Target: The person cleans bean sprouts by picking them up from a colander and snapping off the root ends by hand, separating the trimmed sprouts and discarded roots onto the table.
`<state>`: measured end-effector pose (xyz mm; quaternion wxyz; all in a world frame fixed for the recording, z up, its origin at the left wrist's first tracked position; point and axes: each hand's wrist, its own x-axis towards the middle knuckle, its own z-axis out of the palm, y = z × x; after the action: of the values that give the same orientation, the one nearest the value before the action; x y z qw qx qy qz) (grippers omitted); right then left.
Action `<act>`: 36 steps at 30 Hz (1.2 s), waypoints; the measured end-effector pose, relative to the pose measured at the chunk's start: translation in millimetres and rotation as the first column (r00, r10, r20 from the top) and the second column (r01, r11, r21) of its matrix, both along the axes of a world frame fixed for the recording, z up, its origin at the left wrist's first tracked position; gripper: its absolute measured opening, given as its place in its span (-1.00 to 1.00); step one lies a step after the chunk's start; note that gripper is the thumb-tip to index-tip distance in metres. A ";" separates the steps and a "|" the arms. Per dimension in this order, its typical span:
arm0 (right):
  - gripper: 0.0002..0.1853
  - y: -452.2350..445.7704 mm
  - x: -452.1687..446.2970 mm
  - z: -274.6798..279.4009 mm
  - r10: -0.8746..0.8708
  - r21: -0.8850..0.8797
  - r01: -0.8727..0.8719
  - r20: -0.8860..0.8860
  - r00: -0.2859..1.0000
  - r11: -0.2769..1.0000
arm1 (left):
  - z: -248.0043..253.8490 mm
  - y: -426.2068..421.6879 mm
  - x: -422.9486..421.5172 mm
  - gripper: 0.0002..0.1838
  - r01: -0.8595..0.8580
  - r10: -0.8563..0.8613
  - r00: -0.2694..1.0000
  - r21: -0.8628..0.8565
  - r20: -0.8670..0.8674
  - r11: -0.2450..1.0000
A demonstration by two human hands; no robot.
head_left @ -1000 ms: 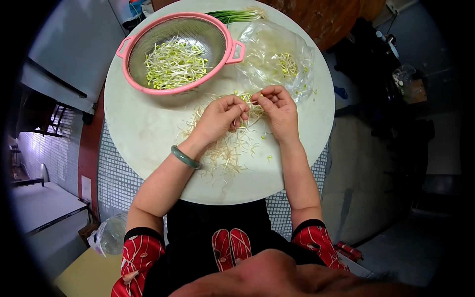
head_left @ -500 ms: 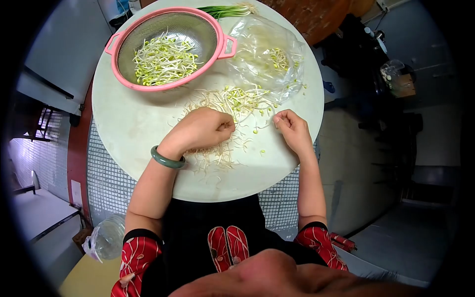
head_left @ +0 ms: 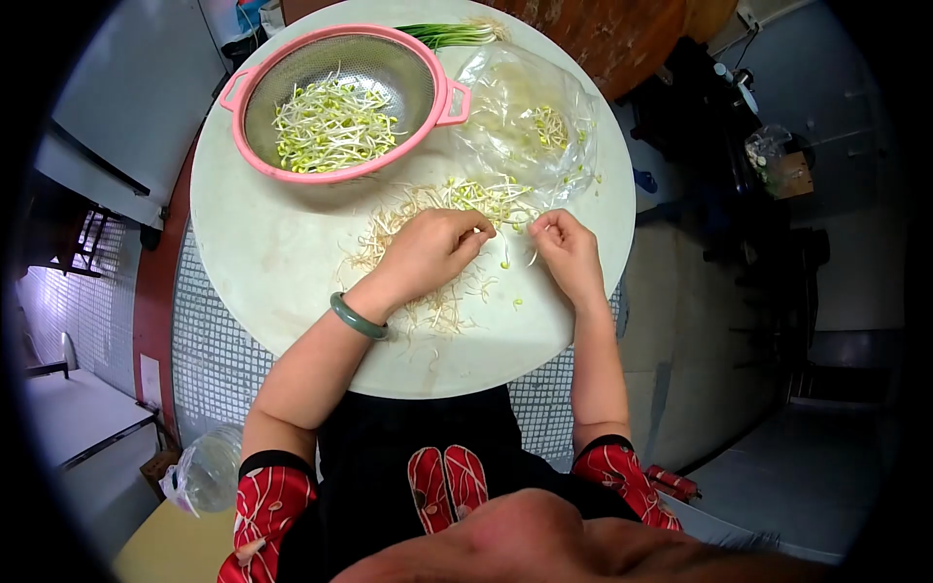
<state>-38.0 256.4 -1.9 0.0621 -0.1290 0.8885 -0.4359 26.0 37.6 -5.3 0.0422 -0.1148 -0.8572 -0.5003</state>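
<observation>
Over the pile of bean sprouts point(head_left: 488, 197) and loose root ends point(head_left: 437, 309) is my left hand point(head_left: 428, 251), a green bangle point(head_left: 358, 316) at its wrist. Its thumb and forefinger are pinched at the near side of the sprouts; what they hold, if anything, is too small to name. To the right of the pile, my right hand point(head_left: 570, 255) is closed, with a thin pale sprout stem point(head_left: 534, 257) showing below its fingertips. A pink-rimmed colander point(head_left: 328, 178) with sprouts point(head_left: 335, 126) in it stands beyond my left hand.
A clear plastic bag point(head_left: 496, 83) with some sprouts inside lies at the back right of the round table point(head_left: 262, 262). Green onions point(head_left: 447, 35) lie at the far edge. A large plastic bottle point(head_left: 209, 471) stands at the lower left, below table height.
My hands were together over the pile, then moved apart. Since then my left hand has shifted right and slightly forward, nearer my right hand. The view has also shifted.
</observation>
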 end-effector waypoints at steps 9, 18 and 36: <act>-0.87 -44.2 22.1 -10.0 -0.028 -0.551 -0.077 -0.180 0.983 0.831 | -16.6 11.3 -3.3 -0.76 0.010 -0.386 0.851 0.723 0.357 0.691; -0.81 -47.7 24.7 -3.5 0.111 -0.804 0.073 0.170 0.979 0.590 | -12.2 11.5 -2.7 -0.89 -0.011 -0.340 0.859 0.679 0.382 0.734; -0.81 31.4 -10.8 -13.2 -0.069 0.007 0.069 0.085 0.994 0.998 | -6.6 7.8 5.5 -0.84 0.106 -0.109 0.990 -0.040 -0.089 0.994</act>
<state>-48.8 287.7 -15.2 0.0853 -0.0795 0.8899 -0.4411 31.4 45.4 -11.9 0.0522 -0.1842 -0.8556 -0.4809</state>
